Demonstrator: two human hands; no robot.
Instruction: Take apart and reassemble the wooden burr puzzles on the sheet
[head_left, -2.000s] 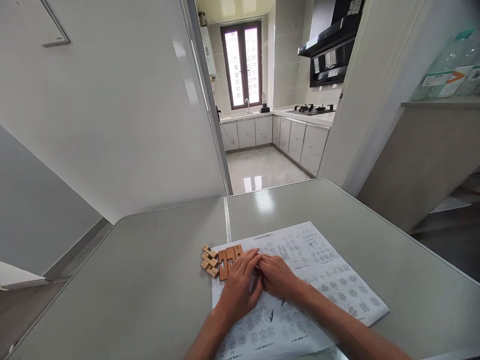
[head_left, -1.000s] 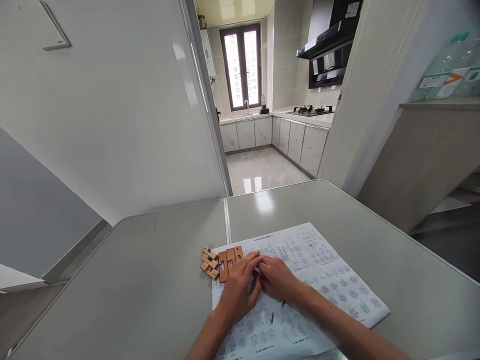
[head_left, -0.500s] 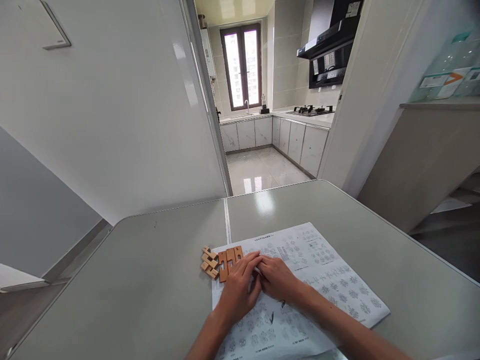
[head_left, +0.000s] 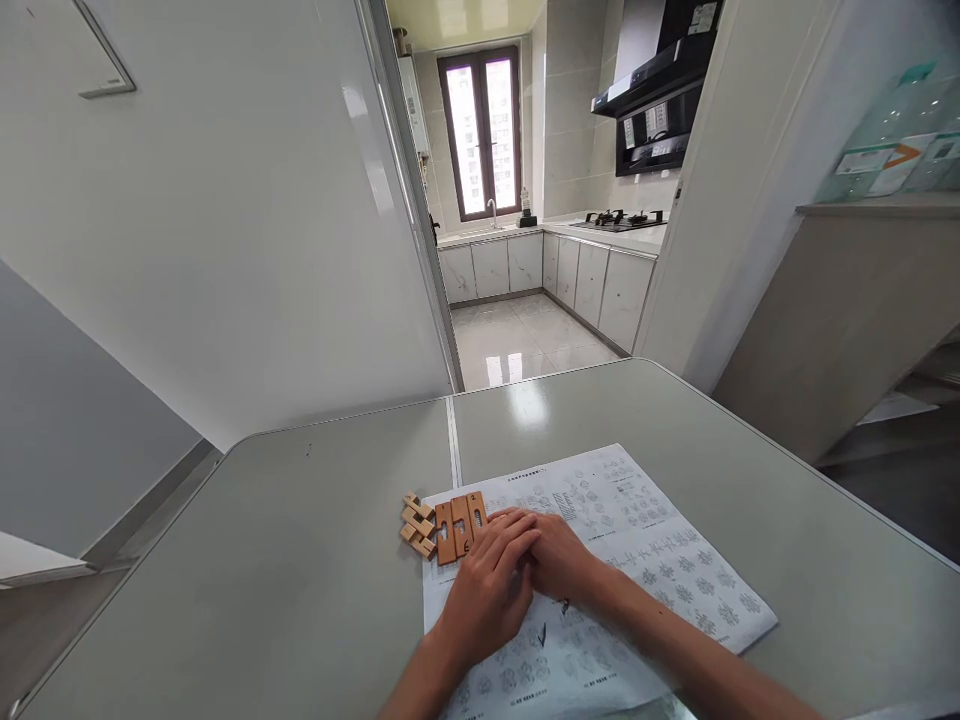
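Observation:
My left hand [head_left: 491, 585] lies over the fingers of my right hand [head_left: 561, 556], above a printed paper sheet [head_left: 679, 520]. The left fingers are pressed together and curl across the right hand. Both hands are closed; whatever they may enclose is hidden. Flat wooden pieces with cut-out slots [head_left: 460, 525] lie side by side just beyond the left fingers, and one bears the number 2. To their left is a cluster of small notched wooden blocks [head_left: 418, 527], partly off the sheet's edge.
The grey-green table [head_left: 315, 570] has a pale seam [head_left: 454, 440] running away from me. Rows of small line drawings cover the sheet. Beyond the table is a kitchen doorway with white cabinets [head_left: 491, 270]. Plastic bottles [head_left: 892, 140] stand on a ledge at right.
My left hand has slid slightly right and now covers more of my right hand's fingers. More of the flat slotted pieces shows. The pieces stay where they were.

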